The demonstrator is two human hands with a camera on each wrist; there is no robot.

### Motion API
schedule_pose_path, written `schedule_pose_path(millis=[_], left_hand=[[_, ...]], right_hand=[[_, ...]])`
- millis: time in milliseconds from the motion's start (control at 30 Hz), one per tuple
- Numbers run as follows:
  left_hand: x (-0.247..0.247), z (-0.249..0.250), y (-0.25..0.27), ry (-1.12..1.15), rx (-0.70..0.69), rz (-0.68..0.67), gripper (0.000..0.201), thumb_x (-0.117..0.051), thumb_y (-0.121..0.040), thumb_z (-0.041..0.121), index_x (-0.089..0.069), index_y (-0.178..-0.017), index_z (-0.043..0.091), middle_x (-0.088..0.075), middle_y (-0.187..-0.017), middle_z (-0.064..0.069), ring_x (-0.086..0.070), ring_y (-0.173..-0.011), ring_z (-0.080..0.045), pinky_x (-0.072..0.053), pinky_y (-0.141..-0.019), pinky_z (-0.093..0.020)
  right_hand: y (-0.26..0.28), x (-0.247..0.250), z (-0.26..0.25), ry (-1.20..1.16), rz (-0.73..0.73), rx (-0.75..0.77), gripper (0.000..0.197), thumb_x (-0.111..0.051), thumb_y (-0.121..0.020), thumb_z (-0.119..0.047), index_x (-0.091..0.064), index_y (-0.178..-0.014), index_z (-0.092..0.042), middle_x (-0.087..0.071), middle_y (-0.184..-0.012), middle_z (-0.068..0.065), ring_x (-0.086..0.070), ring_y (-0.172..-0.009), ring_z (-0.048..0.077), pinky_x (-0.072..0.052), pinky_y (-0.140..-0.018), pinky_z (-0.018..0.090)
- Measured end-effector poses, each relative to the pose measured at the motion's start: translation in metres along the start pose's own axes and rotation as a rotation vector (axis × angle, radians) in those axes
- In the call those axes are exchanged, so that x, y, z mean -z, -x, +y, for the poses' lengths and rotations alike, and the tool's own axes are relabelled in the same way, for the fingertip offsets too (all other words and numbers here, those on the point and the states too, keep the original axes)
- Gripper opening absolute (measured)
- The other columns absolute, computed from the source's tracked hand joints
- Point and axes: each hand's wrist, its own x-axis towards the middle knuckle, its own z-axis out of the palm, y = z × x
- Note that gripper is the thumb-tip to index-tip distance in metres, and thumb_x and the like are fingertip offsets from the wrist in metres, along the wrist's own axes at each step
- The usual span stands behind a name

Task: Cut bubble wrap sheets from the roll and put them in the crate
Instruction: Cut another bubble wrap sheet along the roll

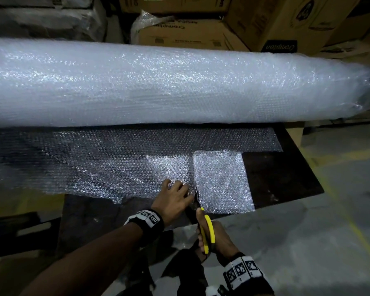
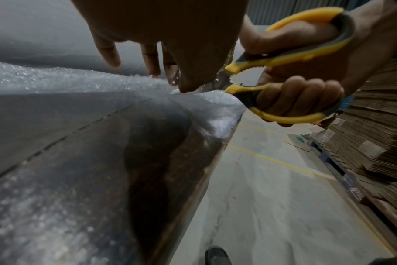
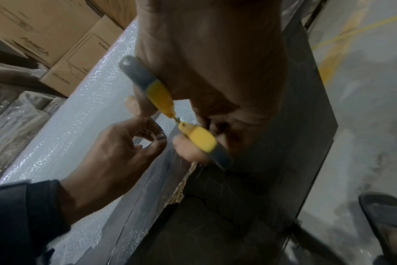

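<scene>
Gripping yellow-handled scissors, the right hand has its fingers curled through the loops, blades in the near edge of the bubble wrap. The left hand rests just left of the cut, fingers spread, fingertips and thumb pinching the wrap's edge. The wrap lies unrolled on the dark bench, in front of the roll. A strip lies right of the cut. Cardboard boxes stand behind.

Left hand pinching — right hand fingers curled, gripping
</scene>
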Motion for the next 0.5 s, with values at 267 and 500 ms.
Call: schedule_pose_path(millis=[267,500], left_hand=[[-0.0009,0.0023,-0.0009,0.021,0.017,0.026,0.021,-0.045,-0.085,0.031,-0.059,-0.095,0.020,-0.060,-0.096,-0.006,-0.058,-0.092,-0.030,-0.048,-0.084,-0.058],[-0.0025,0.0033,-0.0001,0.000,0.027,0.003,0.016,-0.058,-0.084,0.032,-0.062,-0.097,0.023,-0.062,-0.100,-0.004,-0.058,-0.094,-0.028,-0.047,-0.086,-0.056]], right_hand=[[-0.0002,0.0003,-0.0072,0.015,-0.031,0.016,0.068,-0.057,-0.074,-0.075,-0.054,-0.070,-0.007,-0.050,-0.053,0.007,-0.050,-0.041,0.019,-0.040,-0.041,0.021],[-0.0006,0.0028,-0.0082,0.022,-0.011,0.023,0.065,-0.060,-0.078,-0.070,-0.054,-0.070,-0.006,-0.050,-0.051,0.006,-0.049,-0.039,0.018,-0.039,-0.040,0.020]])
